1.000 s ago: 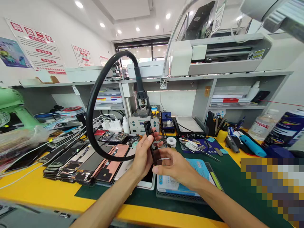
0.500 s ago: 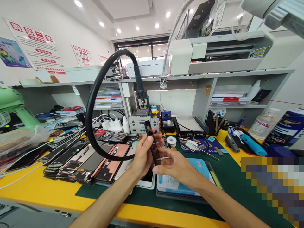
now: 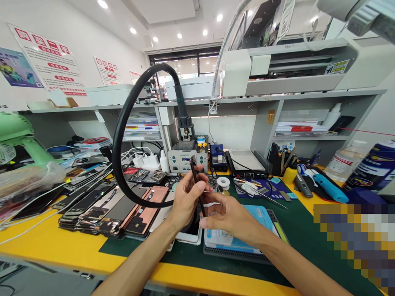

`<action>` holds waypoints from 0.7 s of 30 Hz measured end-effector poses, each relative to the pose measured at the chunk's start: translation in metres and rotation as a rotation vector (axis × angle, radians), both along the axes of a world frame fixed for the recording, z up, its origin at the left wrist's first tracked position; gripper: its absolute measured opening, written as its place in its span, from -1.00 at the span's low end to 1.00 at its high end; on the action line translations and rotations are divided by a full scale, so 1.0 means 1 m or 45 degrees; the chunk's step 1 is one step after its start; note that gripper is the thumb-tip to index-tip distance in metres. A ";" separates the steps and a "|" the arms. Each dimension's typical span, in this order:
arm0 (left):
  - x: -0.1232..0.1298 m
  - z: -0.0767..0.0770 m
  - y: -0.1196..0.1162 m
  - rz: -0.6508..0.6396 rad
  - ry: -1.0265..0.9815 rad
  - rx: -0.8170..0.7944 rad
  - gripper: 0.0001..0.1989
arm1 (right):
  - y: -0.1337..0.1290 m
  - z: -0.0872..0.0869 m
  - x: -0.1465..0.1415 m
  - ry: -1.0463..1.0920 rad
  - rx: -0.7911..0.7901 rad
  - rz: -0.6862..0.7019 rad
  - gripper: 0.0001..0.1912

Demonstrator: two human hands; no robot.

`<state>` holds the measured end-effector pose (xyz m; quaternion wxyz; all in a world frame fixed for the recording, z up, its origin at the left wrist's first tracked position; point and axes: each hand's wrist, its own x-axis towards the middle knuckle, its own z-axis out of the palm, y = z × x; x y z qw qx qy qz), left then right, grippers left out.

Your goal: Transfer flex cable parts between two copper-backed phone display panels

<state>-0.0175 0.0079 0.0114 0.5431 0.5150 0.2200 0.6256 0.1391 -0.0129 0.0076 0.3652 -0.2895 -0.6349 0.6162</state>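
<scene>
Well, from here I see my left hand (image 3: 187, 201) closed on a thin black panel (image 3: 197, 185), pinching it between thumb and fingers. The panel stands tilted and nearly edge-on in mid-air at the center of the frame, above the green mat (image 3: 131, 248) and clear of the surface (image 3: 46, 242). My right hand (image 3: 231, 218) is curled and half open just beside the panel's lower end. Its fingertips (image 3: 203, 222) come very close, but I cannot tell whether they touch it.

So the panel is in hand, not set down. At lower left, rows of phones (image 3: 123, 213) lie overlapping, some with copper backs, and I see nothing that marks any as finished. Around them, the black hose (image 3: 113, 152) of the hot-air station (image 3: 182, 160) loops above the phones, and a solder spool (image 3: 223, 183) lies just beyond my hands. A blue box (image 3: 237, 234) sits at lower right, near my right wrist.
</scene>
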 end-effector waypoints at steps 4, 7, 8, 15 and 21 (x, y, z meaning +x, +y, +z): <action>-0.003 -0.003 0.003 0.080 0.192 0.074 -0.44 | 0.001 -0.003 0.000 -0.038 -0.012 -0.062 -0.43; -0.002 -0.004 0.002 0.152 0.339 0.055 -0.50 | 0.002 -0.005 0.001 -0.115 0.038 -0.154 -0.43; -0.002 -0.004 0.001 0.165 0.380 0.030 -0.50 | 0.003 -0.005 0.001 -0.146 0.068 -0.196 -0.43; 0.001 -0.001 0.000 0.121 0.353 -0.131 -0.54 | -0.001 -0.005 -0.002 -0.413 0.309 -0.519 -0.34; 0.005 0.004 -0.002 0.116 0.091 -0.178 -0.62 | 0.000 -0.014 -0.005 -0.406 0.448 -0.625 -0.24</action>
